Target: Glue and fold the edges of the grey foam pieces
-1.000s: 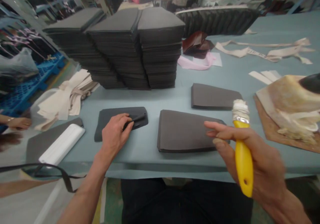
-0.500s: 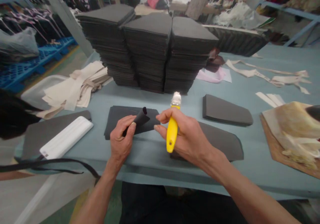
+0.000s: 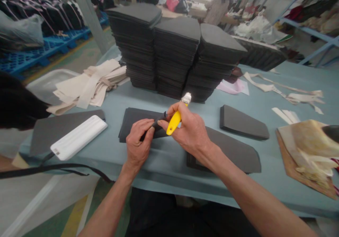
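My left hand [image 3: 138, 143] is closed on a dark sheet [image 3: 159, 120] whose edge is curled into a roll. Beneath it lies a small pile of flat dark sheets [image 3: 131, 121]. A yellow-handled brush [image 3: 174, 122] sits in the grip of my right hand [image 3: 192, 133], its whitish bristle end tipped up and away. Thumb and fingertips of that same hand also pinch the far end of the roll. Under my right forearm, partly covered, is a pile of long grey tapered pieces [image 3: 235, 150].
Three tall stacks of dark sheets [image 3: 176, 36] stand behind my hands. A smaller grey stack [image 3: 243, 122] lies right. Left are a white device [image 3: 79, 137] on a grey piece and a cream cloth bundle [image 3: 91, 83]. A board with stained material [image 3: 304, 159] is far right.
My right hand has moved left onto the curled end of the sheet, brush still in it. The brush handle now leans further. The whole view has shifted slightly.
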Demonstrator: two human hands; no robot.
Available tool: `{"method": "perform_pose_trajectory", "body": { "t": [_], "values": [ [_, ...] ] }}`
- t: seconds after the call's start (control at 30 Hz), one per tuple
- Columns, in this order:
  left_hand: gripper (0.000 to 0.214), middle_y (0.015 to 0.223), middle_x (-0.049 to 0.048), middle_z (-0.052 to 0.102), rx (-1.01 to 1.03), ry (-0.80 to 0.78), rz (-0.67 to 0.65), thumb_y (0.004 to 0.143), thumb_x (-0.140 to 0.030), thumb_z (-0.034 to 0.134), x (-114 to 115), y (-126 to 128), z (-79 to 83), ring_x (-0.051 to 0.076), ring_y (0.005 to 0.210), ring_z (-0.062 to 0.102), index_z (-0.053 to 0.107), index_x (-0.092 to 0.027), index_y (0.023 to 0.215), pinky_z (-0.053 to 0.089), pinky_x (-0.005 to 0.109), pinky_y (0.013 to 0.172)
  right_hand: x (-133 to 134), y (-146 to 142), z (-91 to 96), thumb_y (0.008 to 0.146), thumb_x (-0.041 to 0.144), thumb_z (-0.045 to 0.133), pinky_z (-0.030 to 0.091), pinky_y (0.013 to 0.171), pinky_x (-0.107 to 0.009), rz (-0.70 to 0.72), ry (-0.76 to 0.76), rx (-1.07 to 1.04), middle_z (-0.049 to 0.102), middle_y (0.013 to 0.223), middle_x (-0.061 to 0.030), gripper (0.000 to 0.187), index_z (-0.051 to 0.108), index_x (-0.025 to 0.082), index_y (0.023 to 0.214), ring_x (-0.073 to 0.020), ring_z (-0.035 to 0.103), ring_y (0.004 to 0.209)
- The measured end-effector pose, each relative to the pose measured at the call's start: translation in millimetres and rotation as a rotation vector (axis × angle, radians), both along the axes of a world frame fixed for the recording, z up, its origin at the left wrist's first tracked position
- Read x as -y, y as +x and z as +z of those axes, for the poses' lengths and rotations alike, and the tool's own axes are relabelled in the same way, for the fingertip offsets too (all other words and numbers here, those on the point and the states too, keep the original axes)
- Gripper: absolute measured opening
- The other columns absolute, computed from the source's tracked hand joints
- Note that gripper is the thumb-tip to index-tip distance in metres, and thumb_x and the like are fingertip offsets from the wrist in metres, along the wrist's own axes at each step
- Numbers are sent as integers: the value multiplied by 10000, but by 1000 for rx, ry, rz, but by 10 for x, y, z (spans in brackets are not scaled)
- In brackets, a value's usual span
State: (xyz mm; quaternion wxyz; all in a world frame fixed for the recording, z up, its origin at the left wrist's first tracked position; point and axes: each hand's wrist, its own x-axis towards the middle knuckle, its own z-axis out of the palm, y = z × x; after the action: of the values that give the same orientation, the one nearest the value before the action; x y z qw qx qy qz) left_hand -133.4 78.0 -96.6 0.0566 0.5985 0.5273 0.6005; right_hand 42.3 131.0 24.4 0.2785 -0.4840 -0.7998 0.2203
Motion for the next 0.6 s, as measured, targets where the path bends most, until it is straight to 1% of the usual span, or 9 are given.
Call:
{"method": "perform_pose_trajectory", "body": {
  "t": [0.13,0.23,0.37,0.43,0.47,0.5,0.53,0.57,0.6],
  "values": [
    [216,1111,74,849,3,-14,-24,1072,-398,665,-7,30,17,250,1115,776,823,-251,1087,616,473,1075,10,-122,-10,922,389,709,317,645,-290,-21,39,56,706,784,18,215,608,260,1060,-179,633,654],
    [240,1102,76,843,48,-41,-17,1063,-431,656,-17,46,44,257,1109,770,824,-259,1072,607,478,1077,-18,-224,-33,929,324,649,276,636,-299,-24,61,60,665,750,18,182,606,256,1093,-181,596,634],
    [338,1178,96,818,221,-89,73,982,-545,726,51,55,95,292,1194,731,806,-248,1121,551,516,1155,-95,-297,-21,904,213,567,317,649,-301,100,63,-6,654,770,13,164,576,251,1063,-172,555,636],
    [434,1246,104,788,376,-102,162,945,-609,757,170,77,125,292,1260,691,777,-233,1160,506,510,1206,-126,-319,37,886,168,543,364,675,-299,170,88,-59,674,813,7,169,560,251,1032,-166,565,669],
    [465,1242,101,775,470,-113,205,938,-638,760,250,99,142,280,1253,683,758,-228,1157,503,494,1204,-137,-333,82,878,146,534,385,690,-298,198,104,-83,686,839,4,179,554,251,1022,-164,575,687],
    [488,1202,92,767,572,-131,235,937,-666,753,337,128,161,264,1209,688,739,-223,1141,523,469,1172,-144,-352,133,869,124,527,404,703,-297,221,119,-104,696,861,1,194,551,251,1013,-162,586,706],
    [510,1118,79,760,682,-166,238,941,-697,737,422,165,184,244,1109,705,721,-218,1113,567,439,1092,-148,-377,189,861,103,520,420,715,-297,241,134,-123,703,880,-2,209,548,252,1005,-161,596,724],
    [544,1011,64,749,795,-218,205,943,-735,711,497,207,210,226,976,715,709,-209,1082,610,407,970,-149,-407,246,854,86,514,433,725,-297,258,150,-140,708,897,-4,222,546,254,997,-160,605,738],
    [597,932,62,739,911,-284,135,940,-777,682,555,251,240,218,861,715,709,-194,1067,628,381,839,-147,-441,301,850,74,510,445,732,-297,272,167,-158,712,910,-4,231,543,256,989,-159,611,748]
  ]
}}
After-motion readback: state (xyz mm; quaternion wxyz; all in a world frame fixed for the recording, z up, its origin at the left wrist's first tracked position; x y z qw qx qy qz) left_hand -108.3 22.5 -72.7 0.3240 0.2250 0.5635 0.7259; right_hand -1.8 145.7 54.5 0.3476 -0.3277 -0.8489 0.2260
